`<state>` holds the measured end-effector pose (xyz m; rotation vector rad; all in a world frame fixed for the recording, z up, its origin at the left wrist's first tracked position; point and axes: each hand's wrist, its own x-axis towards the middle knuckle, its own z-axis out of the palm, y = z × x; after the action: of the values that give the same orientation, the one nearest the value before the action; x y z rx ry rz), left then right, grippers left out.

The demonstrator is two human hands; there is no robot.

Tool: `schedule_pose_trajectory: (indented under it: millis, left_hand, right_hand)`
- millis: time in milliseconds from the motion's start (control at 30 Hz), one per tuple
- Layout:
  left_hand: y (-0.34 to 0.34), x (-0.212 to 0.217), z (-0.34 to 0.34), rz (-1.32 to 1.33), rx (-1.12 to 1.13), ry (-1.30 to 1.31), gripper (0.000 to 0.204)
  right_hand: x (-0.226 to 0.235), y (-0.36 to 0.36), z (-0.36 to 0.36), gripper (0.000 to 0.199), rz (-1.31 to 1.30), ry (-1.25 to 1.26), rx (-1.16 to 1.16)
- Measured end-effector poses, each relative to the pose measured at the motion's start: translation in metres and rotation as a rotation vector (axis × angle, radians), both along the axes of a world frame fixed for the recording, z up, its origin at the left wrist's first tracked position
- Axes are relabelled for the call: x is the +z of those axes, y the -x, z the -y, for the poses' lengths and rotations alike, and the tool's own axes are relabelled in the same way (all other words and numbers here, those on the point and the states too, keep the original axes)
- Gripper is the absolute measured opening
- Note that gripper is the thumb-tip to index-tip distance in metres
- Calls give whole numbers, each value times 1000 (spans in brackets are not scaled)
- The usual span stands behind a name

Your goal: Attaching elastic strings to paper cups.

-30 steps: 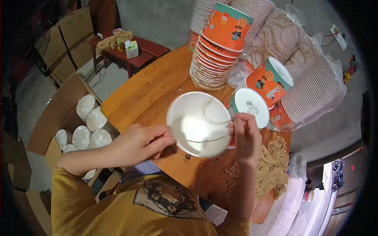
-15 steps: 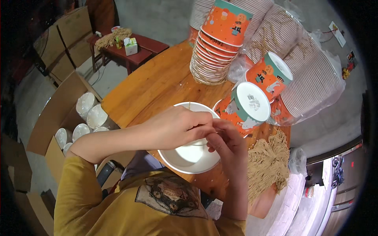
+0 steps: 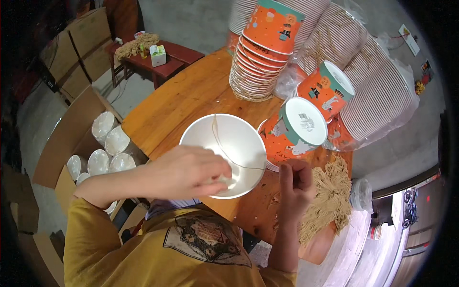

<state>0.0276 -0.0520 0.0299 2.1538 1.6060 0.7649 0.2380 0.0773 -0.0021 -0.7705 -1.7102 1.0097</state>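
A white-lined paper bucket stands on the table in front of me, its mouth facing up. A thin tan cord runs from its far rim down across the inside to its right wall. My left hand is over the bucket's near left rim, fingers loosely curved and apart from the thumb; nothing shows between them. Right of the bucket, my right hand is closed in a pinch. Whatever its fingertips hold is too small to make out. Beside that hand lies a bundle of tan cords.
Upturned orange and green printed buckets stand to the right, with a tall corded stack behind. Plastic-wrapped bucket stacks fill the far right. A carton of wrapped white rolls is at left; a red bench stands beyond.
My hands have moved apart from their meeting over the bucket: the left leftward, the right outward and slightly down. The bucket has shifted left and away, uncovering the cord inside.
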Motion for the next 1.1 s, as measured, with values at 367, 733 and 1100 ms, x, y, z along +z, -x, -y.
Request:
schedule_pose_trajectory:
  millis: [367,733,1100]
  left_hand:
    - [3,-18,3,-116,-222,-156,21]
    - [43,0,-25,594,330,20,17]
    - [36,2,-29,553,268,13,29]
  right_hand:
    - [2,25,-15,6,-157,-14,99]
    - [-2,65,-12,19,68,-515,156]
    - [-25,86,-19,21,113,-551,113]
